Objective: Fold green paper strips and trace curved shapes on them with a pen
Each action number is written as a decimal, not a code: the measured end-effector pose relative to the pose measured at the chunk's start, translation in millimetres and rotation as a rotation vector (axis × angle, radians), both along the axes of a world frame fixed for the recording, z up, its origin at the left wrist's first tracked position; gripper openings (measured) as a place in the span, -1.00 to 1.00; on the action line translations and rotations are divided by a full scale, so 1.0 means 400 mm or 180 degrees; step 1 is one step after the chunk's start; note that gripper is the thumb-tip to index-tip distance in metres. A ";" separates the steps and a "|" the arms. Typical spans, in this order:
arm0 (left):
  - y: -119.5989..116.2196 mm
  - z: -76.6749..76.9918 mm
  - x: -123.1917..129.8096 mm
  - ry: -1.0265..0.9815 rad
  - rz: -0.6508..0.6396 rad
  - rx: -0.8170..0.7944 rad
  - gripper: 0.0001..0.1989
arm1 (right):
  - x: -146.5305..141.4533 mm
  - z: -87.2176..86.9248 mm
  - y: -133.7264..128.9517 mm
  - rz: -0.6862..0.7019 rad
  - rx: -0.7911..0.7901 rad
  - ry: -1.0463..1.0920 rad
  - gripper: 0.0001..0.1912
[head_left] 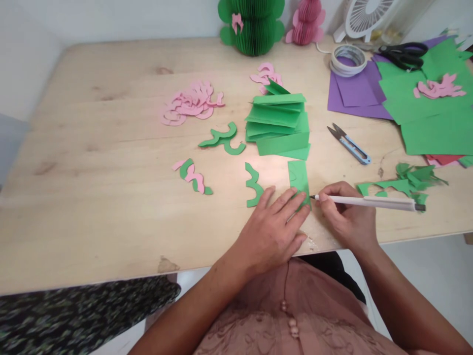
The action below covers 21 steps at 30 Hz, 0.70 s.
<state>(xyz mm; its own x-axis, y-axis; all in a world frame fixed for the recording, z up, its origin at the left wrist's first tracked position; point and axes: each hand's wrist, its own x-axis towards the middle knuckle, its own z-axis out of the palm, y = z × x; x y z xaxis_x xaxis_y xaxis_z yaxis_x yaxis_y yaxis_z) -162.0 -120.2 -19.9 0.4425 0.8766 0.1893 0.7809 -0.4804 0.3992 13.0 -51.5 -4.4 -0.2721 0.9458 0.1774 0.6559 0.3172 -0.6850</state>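
Note:
My left hand lies flat with fingers stretched out, its fingertips on a green paper strip that bears a faint curved line. Just left of these fingers is a wavy green cutout, partly under the hand. In my right hand is a white pen, its dark tip at the strip's right edge. Behind the strip sits a stack of folded green papers. Scalloped green cutouts lie left of the stack, and a mixed pink and green pile lies nearer me.
Pink cutouts are heaped at centre left. Blue thread snips, green scraps, purple paper, a tape roll and black scissors lie right. A green honeycomb ornament and a white fan stand at the back.

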 end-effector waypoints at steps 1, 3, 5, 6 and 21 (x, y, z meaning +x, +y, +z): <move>0.000 0.001 0.000 -0.0007 -0.0002 -0.0001 -0.58 | 0.000 0.001 0.000 -0.0001 0.0001 -0.0002 -0.82; 0.000 0.001 0.000 -0.0020 0.0009 0.0003 -0.58 | 0.000 0.000 0.000 0.0001 -0.0005 0.0008 -0.82; 0.000 0.001 0.001 -0.0015 0.0019 0.0013 -0.58 | 0.001 -0.001 0.000 0.0009 -0.0018 0.0015 -0.82; 0.000 0.001 0.001 -0.0004 0.0021 0.0016 -0.58 | 0.001 -0.002 0.000 0.0012 -0.0026 0.0014 -0.82; 0.001 0.000 0.000 0.0019 0.0002 0.0015 -0.58 | 0.003 -0.004 -0.001 0.0010 -0.0069 0.0010 -0.82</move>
